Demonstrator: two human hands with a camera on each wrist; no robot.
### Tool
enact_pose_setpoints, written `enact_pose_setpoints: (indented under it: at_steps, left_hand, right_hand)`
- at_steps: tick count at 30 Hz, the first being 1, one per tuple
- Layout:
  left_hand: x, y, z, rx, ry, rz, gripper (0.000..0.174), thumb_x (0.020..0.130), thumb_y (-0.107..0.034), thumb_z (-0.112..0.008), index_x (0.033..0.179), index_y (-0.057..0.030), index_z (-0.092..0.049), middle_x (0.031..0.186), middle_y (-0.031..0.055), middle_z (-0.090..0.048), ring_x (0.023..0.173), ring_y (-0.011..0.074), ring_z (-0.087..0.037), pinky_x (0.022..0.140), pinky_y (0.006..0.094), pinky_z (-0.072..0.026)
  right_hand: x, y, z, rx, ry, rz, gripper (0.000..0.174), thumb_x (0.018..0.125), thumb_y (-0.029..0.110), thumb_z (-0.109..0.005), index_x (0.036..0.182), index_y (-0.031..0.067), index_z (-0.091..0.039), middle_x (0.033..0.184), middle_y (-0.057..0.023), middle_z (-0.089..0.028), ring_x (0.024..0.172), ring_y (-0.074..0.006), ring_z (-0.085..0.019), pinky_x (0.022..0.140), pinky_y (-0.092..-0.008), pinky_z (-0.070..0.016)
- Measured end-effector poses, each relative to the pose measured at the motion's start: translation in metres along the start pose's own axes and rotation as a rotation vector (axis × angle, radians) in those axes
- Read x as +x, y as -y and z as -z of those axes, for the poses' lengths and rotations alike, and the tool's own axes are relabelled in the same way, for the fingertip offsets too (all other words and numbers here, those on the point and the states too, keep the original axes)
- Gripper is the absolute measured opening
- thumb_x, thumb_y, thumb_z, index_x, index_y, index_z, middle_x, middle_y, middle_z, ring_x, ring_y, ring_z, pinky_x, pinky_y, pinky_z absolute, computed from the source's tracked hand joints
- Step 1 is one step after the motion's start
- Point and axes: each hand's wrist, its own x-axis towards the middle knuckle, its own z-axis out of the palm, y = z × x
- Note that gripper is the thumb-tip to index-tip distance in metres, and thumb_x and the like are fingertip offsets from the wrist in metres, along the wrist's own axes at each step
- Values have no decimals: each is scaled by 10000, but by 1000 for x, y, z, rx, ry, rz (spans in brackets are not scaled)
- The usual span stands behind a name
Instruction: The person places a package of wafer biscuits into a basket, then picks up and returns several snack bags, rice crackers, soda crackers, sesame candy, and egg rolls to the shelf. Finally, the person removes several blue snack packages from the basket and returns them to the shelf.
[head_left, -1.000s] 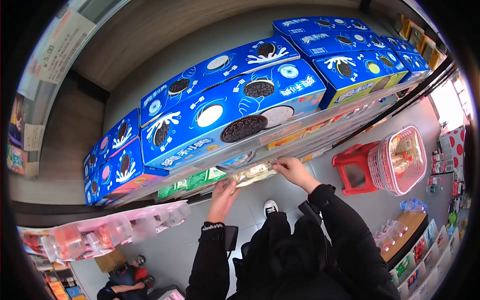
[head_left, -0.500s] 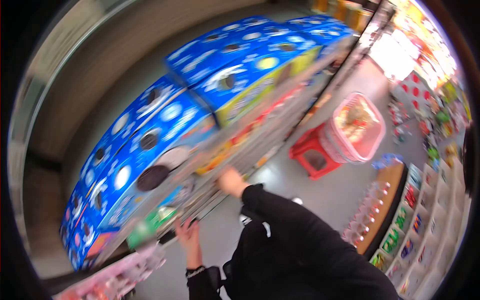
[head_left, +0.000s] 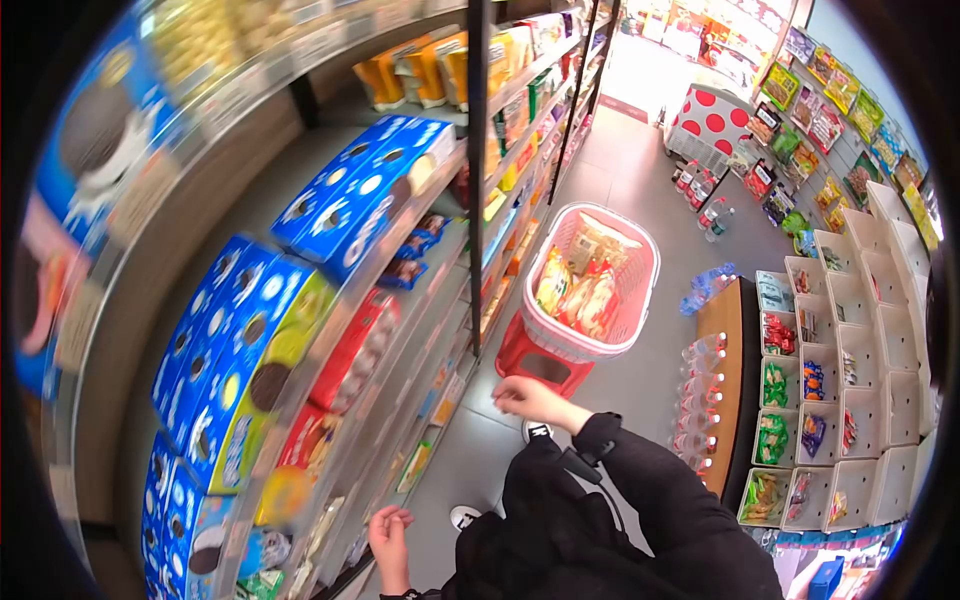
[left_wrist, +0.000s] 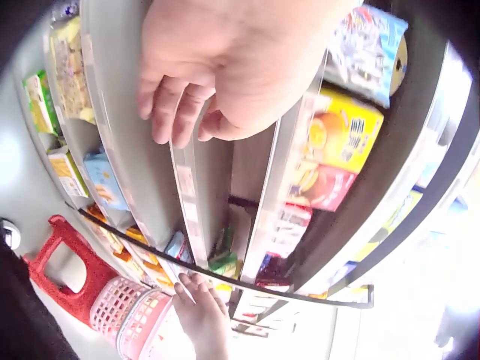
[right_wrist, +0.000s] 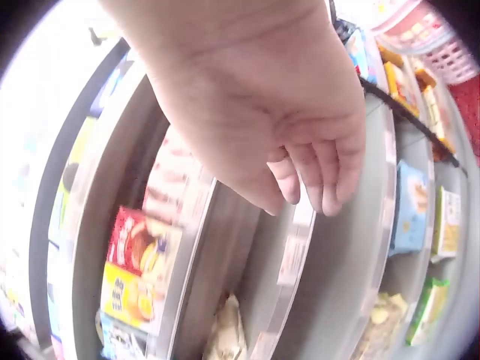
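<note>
In the head view the right hand (head_left: pixel 535 402) hangs just in front of the red stool (head_left: pixel 545 365), fingers loosely bent, holding nothing. The left hand (head_left: pixel 390 542) is lower, beside the shelf, its fingers relaxed and empty. On the stool stands a pink basket (head_left: pixel 535 315) with several snack packs (head_left: pixel 590 290) inside. The left wrist view has the left hand (left_wrist: pixel 225 67) before the shelves and the right hand (left_wrist: pixel 201 319) near the basket. Loosely bent fingers of the right hand (right_wrist: pixel 262 112) hang before the shelves in the right wrist view.
Blue cookie boxes (head_left: pixel 230 340) line the shelf at left, above red packs (head_left: pixel 355 350). A dark shelf post (head_left: pixel 478 180) rises beyond them. At right are bottles (head_left: pixel 700 390) by a wooden ledge (head_left: pixel 722 330) and candy bins (head_left: pixel 840 370). A dotted cart (head_left: pixel 710 125) stands farther off.
The head view has swung toward the basket, which now appears larger and nearer the centre. Both hands have left the pale gold pack they touched at the shelf edge a second ago.
</note>
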Motion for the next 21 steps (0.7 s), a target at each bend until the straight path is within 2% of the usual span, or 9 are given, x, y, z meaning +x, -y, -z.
enact_pose_setpoints:
  at_steps: [1, 3, 4, 9, 11, 12, 14, 15, 21]
  left_hand:
    - [9, -2, -21, 6, 7, 3, 166, 825, -39, -414, 967, 35, -459, 840, 114, -553, 753, 158, -545, 694, 258, -440]
    - [28, -3, -64, 40, 106, 10, 168, 830, -50, -418, 980, 17, -455, 847, 101, -559, 737, 145, -550, 714, 268, -455]
    - [36, -5, -86, 56, 125, 23, 177, 830, -51, -421, 988, 20, -457, 847, 105, -558, 741, 151, -550, 722, 279, -457]
    - [75, -15, -188, 60, 221, 116, 179, 832, -56, -426, 989, 20, -465, 873, 116, -556, 757, 160, -551, 733, 304, -464]
    - [88, -24, -223, 34, 274, 169, 191, 829, -40, -421, 1003, 26, -464, 888, 111, -556, 777, 158, -553, 724, 265, -437]
    - [94, -28, -239, 36, 261, 178, 191, 829, -40, -421, 1003, 26, -464, 888, 111, -556, 777, 158, -553, 724, 265, -437]
    - [103, -34, -264, 49, 309, 187, 195, 830, -44, -422, 1006, 27, -467, 890, 109, -558, 783, 157, -552, 729, 262, -437]
    - [107, -33, -272, 54, 296, 197, 195, 830, -44, -422, 1006, 27, -467, 890, 109, -558, 783, 157, -552, 729, 262, -437]
    - [120, -27, -297, 93, 297, 281, 190, 830, -36, -417, 1004, 23, -462, 896, 113, -558, 781, 172, -556, 742, 278, -443]
  right_hand:
    - [3, -12, 28, 109, -46, -60, 195, 751, 132, -567, 890, 0, -537, 757, -66, -575, 718, -123, -556, 637, -253, -447]
    - [1, 9, 85, 18, -196, -158, 184, 747, 129, -564, 871, -5, -538, 718, -50, -559, 675, -104, -543, 613, -245, -445]
    - [11, -21, 113, 43, -243, -180, 172, 747, 137, -557, 843, -6, -541, 690, -45, -553, 652, -97, -532, 595, -245, -440]
    - [57, -89, 243, -173, -592, -187, 231, 726, 153, -574, 867, -28, -549, 803, -128, -583, 745, -192, -561, 655, -294, -443]
    - [79, -112, 295, -348, -715, -193, 281, 697, 148, -589, 907, -28, -525, 803, -159, -573, 792, -259, -559, 693, -334, -439]
    - [88, -117, 316, -463, -782, -175, 289, 714, 149, -586, 937, -25, -525, 823, -160, -571, 773, -231, -566, 694, -314, -445]
    - [103, -118, 355, -718, -784, -218, 359, 663, 84, -551, 998, -31, -489, 934, -218, -540, 908, -321, -522, 789, -372, -413]
    - [109, -124, 366, -761, -808, -245, 380, 662, 76, -545, 1021, -27, -476, 951, -206, -538, 929, -330, -504, 816, -381, -396]
    - [133, -154, 400, -1009, -574, -376, 380, 670, 113, -586, 1030, 31, -493, 977, -171, -535, 908, -300, -512, 769, -383, -416]
